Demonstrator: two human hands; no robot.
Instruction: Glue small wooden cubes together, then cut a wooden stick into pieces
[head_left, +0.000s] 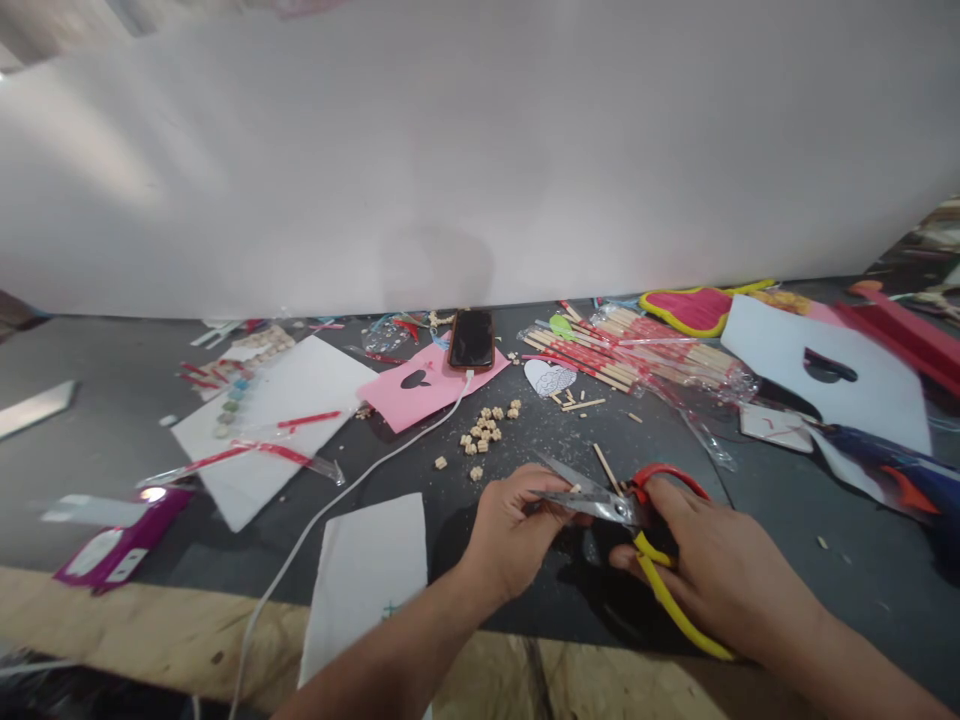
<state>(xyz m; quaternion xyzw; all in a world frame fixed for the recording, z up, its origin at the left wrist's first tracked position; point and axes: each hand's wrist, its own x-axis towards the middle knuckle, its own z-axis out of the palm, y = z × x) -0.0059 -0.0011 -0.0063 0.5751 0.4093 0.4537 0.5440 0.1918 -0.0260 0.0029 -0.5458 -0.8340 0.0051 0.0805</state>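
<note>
My right hand (712, 570) is wrapped round the handles of the scissors (615, 508), one red and one yellow, with the blades parted and pointing left. My left hand (514, 530) is pinched at the blades, around a small pale piece (576, 489) that its fingers mostly hide. A thin wooden stick (606, 466) lies just behind the scissors' pivot. Beyond my left hand, several small wooden bundles (484, 432) are scattered on the dark table, among crumbs.
A phone (472, 340) with a white cable rests on pink paper (397, 400). Packs of sticks (600, 350) lie behind my hands. A glue gun (892, 460) is at the right; white sheets (300, 380) and a purple box (124, 545) are at the left.
</note>
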